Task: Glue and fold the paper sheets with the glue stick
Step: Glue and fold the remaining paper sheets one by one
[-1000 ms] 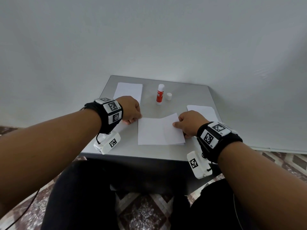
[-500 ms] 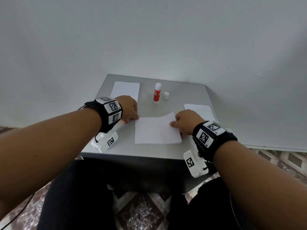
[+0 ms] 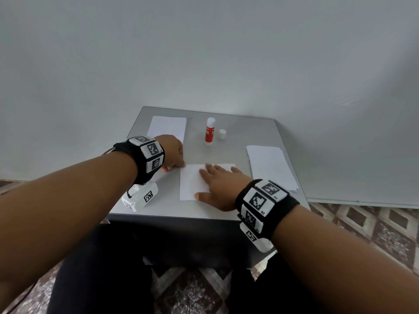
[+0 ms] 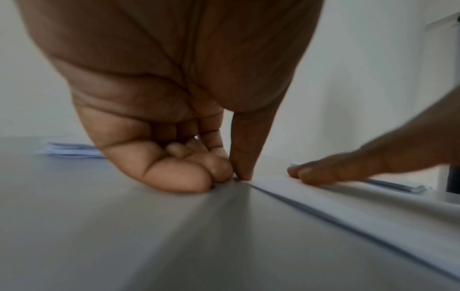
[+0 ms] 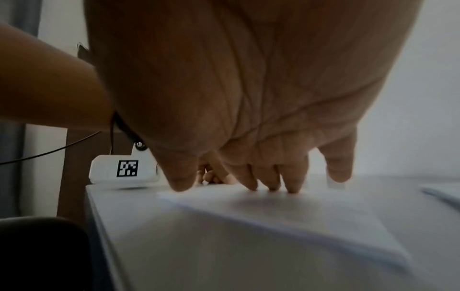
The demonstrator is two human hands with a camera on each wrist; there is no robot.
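Both hands (image 3: 174, 152) (image 3: 221, 183) on folded paper (image 3: 192, 184)

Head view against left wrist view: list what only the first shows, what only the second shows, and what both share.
Only the head view shows the glue stick standing uncapped, its cap beside it, and the paper stack at the table's right side.

Only the left wrist view shows the left hand from beneath, its curled fingers and thumb pinching the far left corner of the folded sheet.

Both show the right hand pressing flat on that sheet, the grey table, and the far-left paper stack.
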